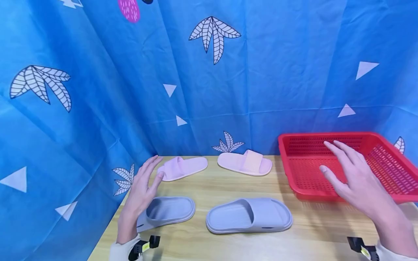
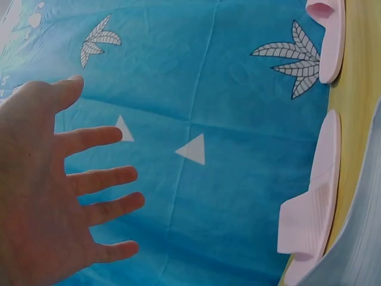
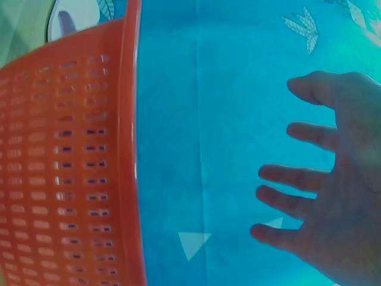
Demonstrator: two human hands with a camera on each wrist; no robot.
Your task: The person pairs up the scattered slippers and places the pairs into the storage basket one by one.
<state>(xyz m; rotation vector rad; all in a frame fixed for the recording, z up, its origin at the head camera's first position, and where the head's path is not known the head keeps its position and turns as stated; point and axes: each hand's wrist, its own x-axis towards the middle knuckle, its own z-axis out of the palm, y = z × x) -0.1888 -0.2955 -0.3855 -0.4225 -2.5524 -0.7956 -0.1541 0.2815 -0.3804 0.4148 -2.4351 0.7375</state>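
My left hand (image 1: 140,190) is held up at the table's left side with fingers spread and holding nothing, as the left wrist view also shows. In the head view it partly covers a grey slipper (image 1: 173,208) and the toe end of a pink slipper (image 1: 194,166). A second pink slipper (image 1: 230,161) lies to the right at the back, and a second grey slipper (image 1: 269,214) lies nearer the front. Over the front right part of a red plastic basket (image 1: 326,135) hovers my right hand (image 1: 357,177), its fingers extended with nothing in them.
The slippers and basket rest on a light wooden table (image 1: 202,188). Behind and along the left hangs a blue curtain (image 1: 281,72) printed with leaves and triangles. Slotted sides of the basket appear close up in the right wrist view.
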